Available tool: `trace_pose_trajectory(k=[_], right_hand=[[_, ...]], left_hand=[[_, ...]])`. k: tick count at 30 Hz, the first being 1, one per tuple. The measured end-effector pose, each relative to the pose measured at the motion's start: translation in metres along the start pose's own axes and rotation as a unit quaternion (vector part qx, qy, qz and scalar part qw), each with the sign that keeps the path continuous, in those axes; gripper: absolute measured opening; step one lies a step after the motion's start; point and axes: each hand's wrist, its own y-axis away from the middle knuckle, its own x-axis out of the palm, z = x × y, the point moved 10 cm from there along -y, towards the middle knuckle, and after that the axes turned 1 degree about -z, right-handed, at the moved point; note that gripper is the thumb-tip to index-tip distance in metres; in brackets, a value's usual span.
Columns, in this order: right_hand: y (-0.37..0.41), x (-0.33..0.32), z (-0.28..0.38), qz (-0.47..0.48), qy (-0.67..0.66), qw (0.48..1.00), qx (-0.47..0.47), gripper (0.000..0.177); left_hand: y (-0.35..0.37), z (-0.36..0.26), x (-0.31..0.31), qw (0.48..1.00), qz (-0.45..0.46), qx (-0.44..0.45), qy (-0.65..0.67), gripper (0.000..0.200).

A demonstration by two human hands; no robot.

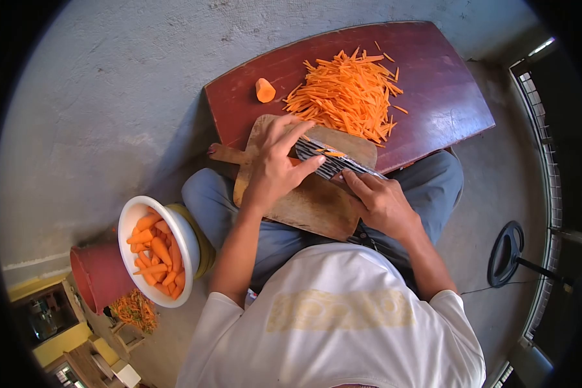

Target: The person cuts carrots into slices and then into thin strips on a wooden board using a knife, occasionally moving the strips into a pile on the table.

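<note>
My left hand (279,165) is over the wooden cutting board (313,210), its thumb and fingers curved around a piece of carrot (295,161) that is mostly hidden beneath it. In my right hand (385,204) is a wide-bladed knife (333,160), gripped near the handle. The blade slants across the board beside the left thumb, and a few thin carrot strips lie on it. The board rests across the lap and against the table. A large heap of carrot strips (346,94) lies just beyond the board, with a carrot chunk (265,90) to its left.
The dark red table (440,90) stands against the wall. At the left, a white bowl (189,265) holds several whole carrots. Near it are a red bucket (97,278) and a pile of peelings (136,310). A black round-based stand (506,253) is on the right.
</note>
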Motion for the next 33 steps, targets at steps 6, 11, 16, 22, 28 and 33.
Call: trace_pose_trajectory(k=[6,11,16,22,28,33], right_hand=[[-0.006,-0.022,0.021,0.0,0.112,0.99,-0.091,0.048],[-0.015,-0.036,0.017,-0.014,0.131,0.986,-0.102,0.048],[-0.013,-0.036,-0.004,-0.012,0.114,0.991,-0.071,0.045],[-0.011,-0.031,-0.007,-0.038,0.105,0.992,-0.065,0.045],[-0.003,-0.025,-0.007,-0.014,0.089,0.995,-0.046,0.045],[-0.002,-0.022,-0.003,-0.035,0.084,0.994,-0.053,0.047]], left_hand=[[-0.054,0.027,0.068,0.99,0.12,0.074,-0.03,0.07],[-0.105,0.034,0.071,0.977,0.016,0.147,-0.152,0.057],[-0.09,0.026,0.052,0.987,0.141,0.072,0.001,0.088],[-0.097,0.074,0.048,0.98,0.042,0.064,-0.184,0.082],[-0.069,0.023,0.044,0.994,0.105,0.034,-0.025,0.055],[-0.065,0.041,0.022,0.975,-0.037,0.109,-0.189,0.032]])
